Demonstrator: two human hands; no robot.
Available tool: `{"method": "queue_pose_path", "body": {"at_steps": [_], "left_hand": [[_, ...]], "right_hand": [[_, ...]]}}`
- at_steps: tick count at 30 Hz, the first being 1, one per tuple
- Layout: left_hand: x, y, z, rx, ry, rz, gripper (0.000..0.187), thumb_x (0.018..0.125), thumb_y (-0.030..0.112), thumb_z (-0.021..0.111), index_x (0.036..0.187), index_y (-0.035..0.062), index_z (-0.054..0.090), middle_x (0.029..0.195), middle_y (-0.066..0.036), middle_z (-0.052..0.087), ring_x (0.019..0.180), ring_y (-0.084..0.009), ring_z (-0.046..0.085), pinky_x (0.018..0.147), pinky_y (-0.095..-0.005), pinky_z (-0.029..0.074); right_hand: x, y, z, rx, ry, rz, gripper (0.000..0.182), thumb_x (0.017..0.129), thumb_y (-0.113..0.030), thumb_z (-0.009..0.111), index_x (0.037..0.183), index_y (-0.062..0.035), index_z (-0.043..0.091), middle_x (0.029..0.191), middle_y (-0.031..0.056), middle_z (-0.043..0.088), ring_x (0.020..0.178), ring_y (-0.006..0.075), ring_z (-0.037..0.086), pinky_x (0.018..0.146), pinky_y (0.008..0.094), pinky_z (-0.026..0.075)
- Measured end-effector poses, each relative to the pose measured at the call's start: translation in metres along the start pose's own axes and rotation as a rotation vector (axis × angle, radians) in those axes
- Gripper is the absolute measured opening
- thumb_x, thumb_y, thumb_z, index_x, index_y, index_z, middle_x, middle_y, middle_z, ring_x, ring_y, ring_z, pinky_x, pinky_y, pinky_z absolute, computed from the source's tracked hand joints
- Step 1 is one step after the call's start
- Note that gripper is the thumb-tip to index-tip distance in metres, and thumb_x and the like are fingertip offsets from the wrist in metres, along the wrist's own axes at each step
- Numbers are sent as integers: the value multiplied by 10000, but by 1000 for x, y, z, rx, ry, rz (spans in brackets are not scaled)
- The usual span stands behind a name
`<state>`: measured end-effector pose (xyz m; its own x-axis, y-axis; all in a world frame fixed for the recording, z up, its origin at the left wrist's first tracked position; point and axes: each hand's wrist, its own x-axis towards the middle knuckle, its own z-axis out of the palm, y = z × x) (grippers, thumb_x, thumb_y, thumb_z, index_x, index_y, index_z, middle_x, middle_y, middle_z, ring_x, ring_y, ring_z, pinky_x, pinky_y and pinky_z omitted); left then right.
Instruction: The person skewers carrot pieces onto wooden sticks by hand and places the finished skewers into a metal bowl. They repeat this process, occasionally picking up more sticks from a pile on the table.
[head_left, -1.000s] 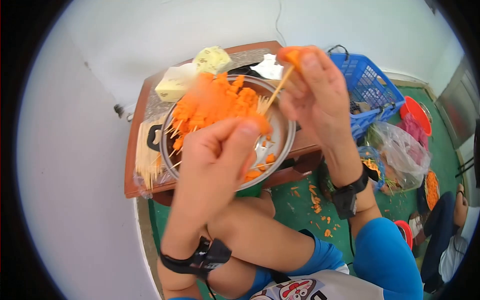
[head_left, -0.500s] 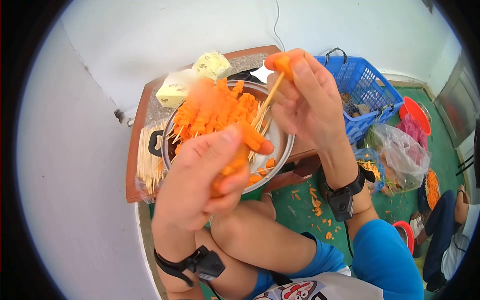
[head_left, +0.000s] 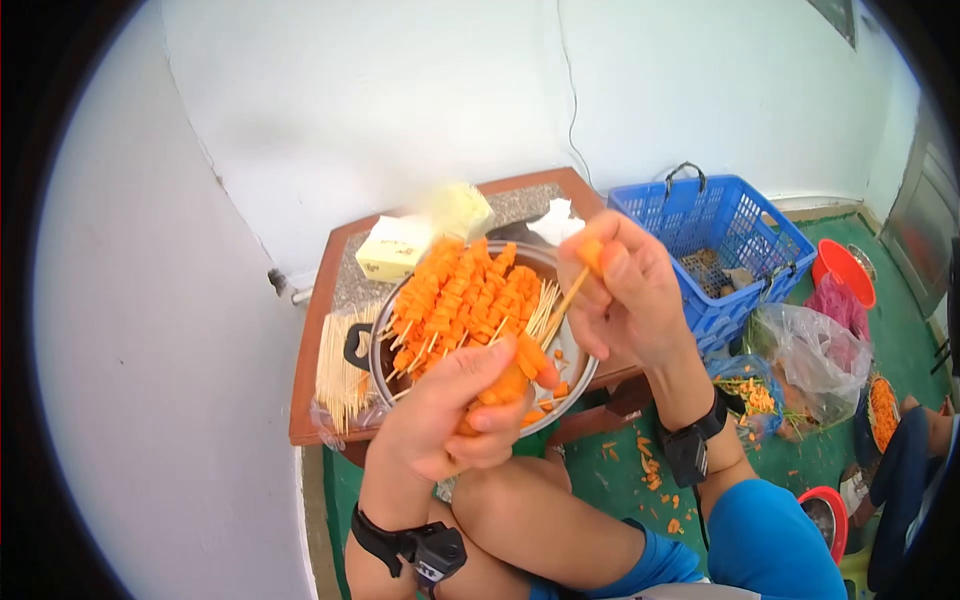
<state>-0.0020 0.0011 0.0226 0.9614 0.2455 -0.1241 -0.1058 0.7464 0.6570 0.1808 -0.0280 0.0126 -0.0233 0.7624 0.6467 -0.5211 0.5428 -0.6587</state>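
Observation:
My left hand (head_left: 455, 415) is closed around several cut orange carrot pieces (head_left: 508, 385), some poking out between thumb and fingers. My right hand (head_left: 640, 290) pinches a carrot piece (head_left: 590, 254) at the upper end of a thin wooden skewer (head_left: 568, 303). That skewer slants down and left towards the bowl; its lower end is hard to make out. Below and behind both hands stands a round metal bowl (head_left: 577, 392). Threaded carrot skewers (head_left: 465, 297) are heaped in it, with loose carrot bits at its near right side.
Bare bamboo skewers (head_left: 343, 375) lie left of the bowl on the small table (head_left: 310, 350). Behind are a tissue pack (head_left: 390, 248) and another, blurred one. A blue basket (head_left: 740, 240), plastic bags (head_left: 815, 350) and carrot scraps (head_left: 650, 470) are on the green floor. A person sits far right.
The view has tilted, so table and bowl sit lower and further right. Both hands keep their hold on the carrot pieces, and the skewer stays at the right hand.

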Motion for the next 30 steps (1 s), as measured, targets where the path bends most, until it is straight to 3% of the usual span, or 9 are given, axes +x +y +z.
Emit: {"method": "queue_pose_path", "body": {"at_steps": [2,8,10,12,13,18,21,27,30], "left_hand": [[1,-3,6,111,7,39,339,874,270,369,904,-31,520,478,40,306,354,-21,238,318,-158,184],[22,-26,4,1469,647,1016,243,836,194,462,871,-29,554,579,-8,494,474,-53,406,425,-182,318],[15,-22,7,1249,562,852,284,850,232,435,890,-29,538,539,-2,445,408,-54,368,379,-175,284],[-1,-7,12,155,50,93,340,863,288,399,921,-28,512,495,16,359,357,-36,281,332,-160,221],[-1,-7,10,104,48,34,386,869,334,365,945,-24,487,484,35,282,350,-15,202,311,-145,160],[10,-16,17,636,221,249,326,867,280,393,889,-14,531,491,21,353,366,-35,286,343,-164,224],[25,-22,4,1737,620,1164,238,850,198,442,860,-15,548,513,19,411,412,-39,350,375,-173,266],[5,-6,8,106,38,70,225,849,170,438,879,-23,549,530,9,440,422,-38,361,387,-178,263],[14,-20,16,937,408,518,233,842,181,453,883,-26,553,523,12,426,436,-29,349,394,-175,262]], "right_hand": [[-2,-4,2,-36,-5,2,264,840,-194,452,924,56,469,506,-2,374,378,49,326,311,192,340],[-3,-11,9,-254,124,13,253,838,-187,453,905,57,461,563,18,454,356,65,422,320,173,335],[-4,-11,12,-241,178,14,254,839,-192,452,900,54,461,567,25,462,347,70,417,320,177,336],[-5,-9,6,-155,110,24,249,837,-195,453,901,46,464,554,21,440,358,64,397,319,184,347],[-6,-7,4,-63,73,41,244,837,-192,452,903,42,465,545,17,424,368,61,386,318,188,352],[-11,-10,4,-122,62,29,234,835,-181,457,917,39,465,544,4,397,415,45,362,319,188,366],[-12,-7,5,-267,177,38,230,832,-175,461,911,40,466,559,2,399,418,41,360,322,185,365],[-14,-4,2,-107,92,44,260,824,-210,485,890,41,474,536,2,366,433,53,344,314,181,331],[-16,-9,2,-231,140,126,233,812,-187,500,870,39,497,558,24,439,404,59,382,325,181,314]]}}
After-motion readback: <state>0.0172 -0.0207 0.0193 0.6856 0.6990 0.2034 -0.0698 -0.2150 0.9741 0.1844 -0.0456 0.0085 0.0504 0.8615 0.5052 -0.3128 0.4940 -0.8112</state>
